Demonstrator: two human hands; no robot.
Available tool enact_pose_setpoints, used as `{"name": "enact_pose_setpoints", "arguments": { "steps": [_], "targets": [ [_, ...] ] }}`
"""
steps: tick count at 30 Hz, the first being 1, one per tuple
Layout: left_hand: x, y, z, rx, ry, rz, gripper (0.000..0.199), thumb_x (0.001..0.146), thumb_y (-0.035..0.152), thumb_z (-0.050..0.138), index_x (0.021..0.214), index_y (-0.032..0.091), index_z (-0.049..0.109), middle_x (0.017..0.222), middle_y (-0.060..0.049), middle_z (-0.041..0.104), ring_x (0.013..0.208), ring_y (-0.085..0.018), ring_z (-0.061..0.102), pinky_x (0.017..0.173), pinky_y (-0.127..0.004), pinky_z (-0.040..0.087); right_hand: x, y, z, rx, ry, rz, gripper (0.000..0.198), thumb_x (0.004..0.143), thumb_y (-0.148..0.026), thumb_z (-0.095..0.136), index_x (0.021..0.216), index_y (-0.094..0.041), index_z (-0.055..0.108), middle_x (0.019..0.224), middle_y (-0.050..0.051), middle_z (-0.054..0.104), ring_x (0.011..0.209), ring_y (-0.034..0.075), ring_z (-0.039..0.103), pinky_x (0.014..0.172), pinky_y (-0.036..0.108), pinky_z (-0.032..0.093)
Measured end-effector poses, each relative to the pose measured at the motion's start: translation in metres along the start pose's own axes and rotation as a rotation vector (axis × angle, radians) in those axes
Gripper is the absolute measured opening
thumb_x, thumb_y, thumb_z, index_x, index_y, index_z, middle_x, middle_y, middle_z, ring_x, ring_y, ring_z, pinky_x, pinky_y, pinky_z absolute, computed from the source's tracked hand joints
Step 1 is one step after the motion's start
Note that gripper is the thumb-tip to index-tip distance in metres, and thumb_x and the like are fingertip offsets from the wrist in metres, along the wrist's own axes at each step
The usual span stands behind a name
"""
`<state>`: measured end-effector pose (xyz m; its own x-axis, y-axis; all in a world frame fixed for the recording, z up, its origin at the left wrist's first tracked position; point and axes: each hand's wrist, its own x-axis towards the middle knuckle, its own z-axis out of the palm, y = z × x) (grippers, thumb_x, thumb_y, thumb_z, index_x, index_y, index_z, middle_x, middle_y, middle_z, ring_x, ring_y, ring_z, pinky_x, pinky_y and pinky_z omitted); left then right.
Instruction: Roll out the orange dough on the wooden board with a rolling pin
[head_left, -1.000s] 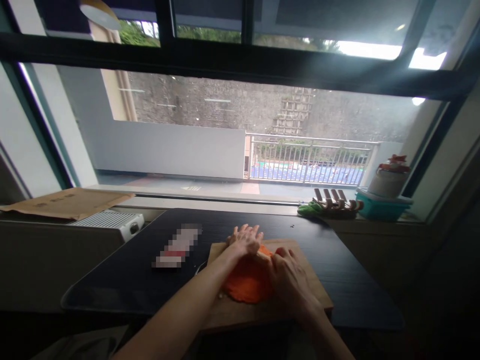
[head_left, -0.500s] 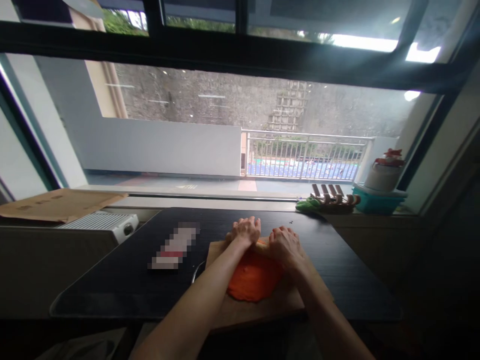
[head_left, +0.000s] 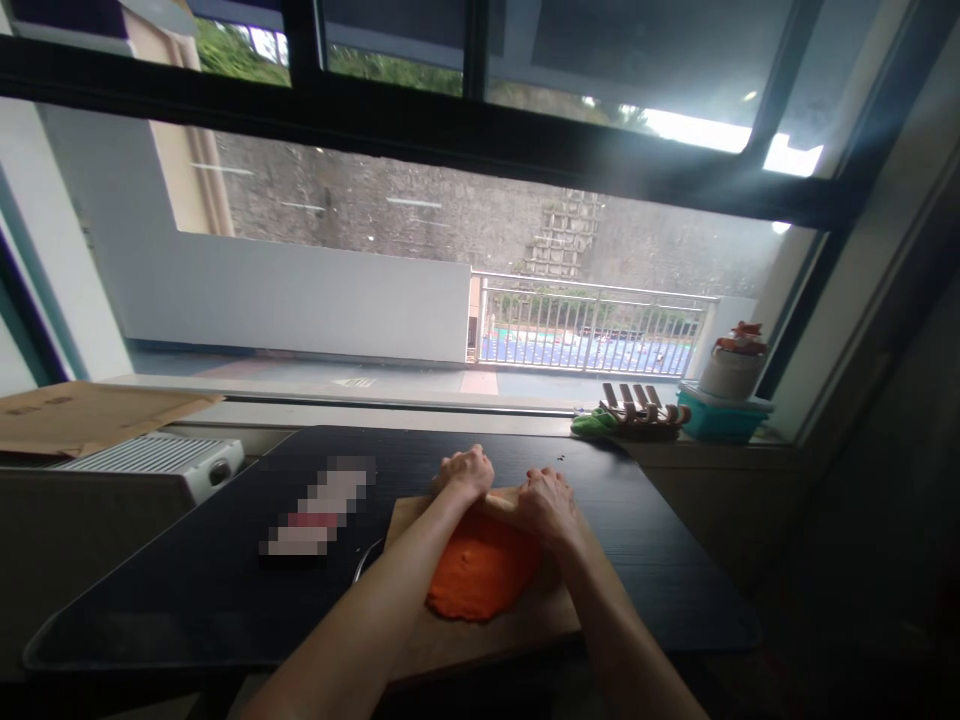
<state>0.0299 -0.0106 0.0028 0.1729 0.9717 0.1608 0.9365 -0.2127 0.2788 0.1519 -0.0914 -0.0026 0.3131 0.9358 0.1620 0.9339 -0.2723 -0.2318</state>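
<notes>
An orange sheet of dough [head_left: 484, 575], thin with an uneven edge, lies on a wooden board [head_left: 480, 645]. Across its far edge lies a pale wooden rolling pin [head_left: 506, 504], mostly covered by my hands. My left hand [head_left: 465, 472] is closed over the pin's left part, its fingers curled. On the right part, my right hand [head_left: 549, 500] is closed as well, knuckles up. A short stretch of the pin shows between the two hands. Both forearms reach over the board, one on each side of the dough.
The board stands on a dark table [head_left: 637, 560]. A curved metal rim [head_left: 365, 560] shows beside the board's left edge. Farther left lies a blurred-out item [head_left: 319, 515]. A green cloth [head_left: 595, 423], brown rack [head_left: 645, 412] and teal box [head_left: 722, 415] stand on the windowsill.
The whole view has shifted and tilted slightly. My fingers look more curled over the rolling pin than before. The dough keeps its place on the board.
</notes>
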Motion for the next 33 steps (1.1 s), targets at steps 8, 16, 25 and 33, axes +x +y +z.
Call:
{"name": "enact_pose_setpoints", "arguments": {
  "steps": [8,16,25,33],
  "targets": [
    [-0.026,-0.014,-0.003,0.069,0.067,0.034,0.038,0.089,0.033,0.031,0.101,0.024,0.066,0.099,-0.009,0.071,0.102,-0.024,0.061,0.091,-0.038,0.038,-0.034,-0.015,0.006,0.019,0.2,-0.102,0.029,0.089,-0.023,0.037,0.095,-0.017,0.065,0.102,0.011,0.062,0.101,0.025,0.052,0.093,0.036,0.029],
    [-0.004,-0.007,0.0,0.052,0.017,-0.002,0.04,0.09,0.039,0.031,0.109,0.024,0.061,0.101,-0.01,0.071,0.099,-0.026,0.064,0.085,-0.039,0.045,-0.008,-0.012,0.001,-0.005,0.2,-0.057,0.028,0.089,-0.026,0.04,0.095,-0.016,0.065,0.104,0.012,0.062,0.102,0.025,0.052,0.088,0.036,0.032],
    [0.025,0.01,-0.002,0.015,-0.048,0.046,0.037,0.088,0.029,0.033,0.115,0.017,0.056,0.105,-0.014,0.069,0.104,-0.027,0.063,0.086,-0.04,0.045,0.036,-0.001,0.005,0.002,0.186,-0.038,0.028,0.087,-0.019,0.04,0.097,-0.015,0.066,0.104,0.011,0.063,0.105,0.024,0.052,0.089,0.034,0.033],
    [0.011,0.003,-0.002,0.061,-0.096,0.007,0.042,0.083,0.028,0.037,0.119,0.016,0.056,0.127,-0.015,0.058,0.12,-0.031,0.05,0.097,-0.047,0.037,0.022,-0.001,0.006,0.039,0.134,0.03,0.032,0.087,-0.023,0.038,0.102,-0.015,0.065,0.11,0.014,0.062,0.107,0.027,0.052,0.087,0.036,0.036]
  ]
}}
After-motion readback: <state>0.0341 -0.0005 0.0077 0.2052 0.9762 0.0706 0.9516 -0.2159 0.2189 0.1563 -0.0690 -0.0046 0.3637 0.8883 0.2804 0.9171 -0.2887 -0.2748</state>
